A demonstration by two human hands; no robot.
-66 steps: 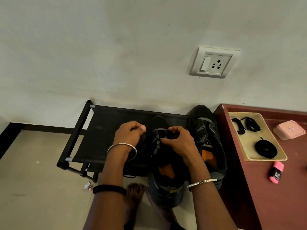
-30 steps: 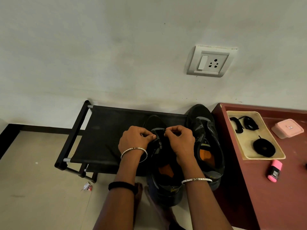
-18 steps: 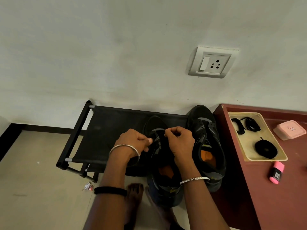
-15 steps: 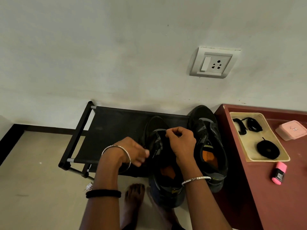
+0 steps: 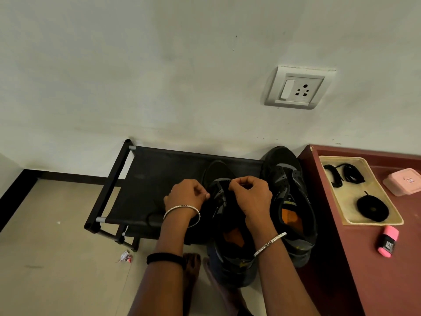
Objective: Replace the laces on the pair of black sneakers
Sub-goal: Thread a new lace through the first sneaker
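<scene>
Head view: the left hand [image 5: 186,195], pulled sideways a moment ago, has been returned beside the right hand [image 5: 250,195] at the near sneaker [image 5: 216,172] on the rack [image 5: 159,179], both seemingly pinched on the lace, too dark to discern, so another eyelet is judged threaded.

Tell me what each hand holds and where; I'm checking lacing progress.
Left hand and right hand each pinch at the front eyelets of the nearer black sneaker, apparently a thin black lace; too dark to confirm.

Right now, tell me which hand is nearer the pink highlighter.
Right. The right hand pinches at the sneaker, left of the pink highlighter; the left hand is farther left, across the sneaker.
</scene>
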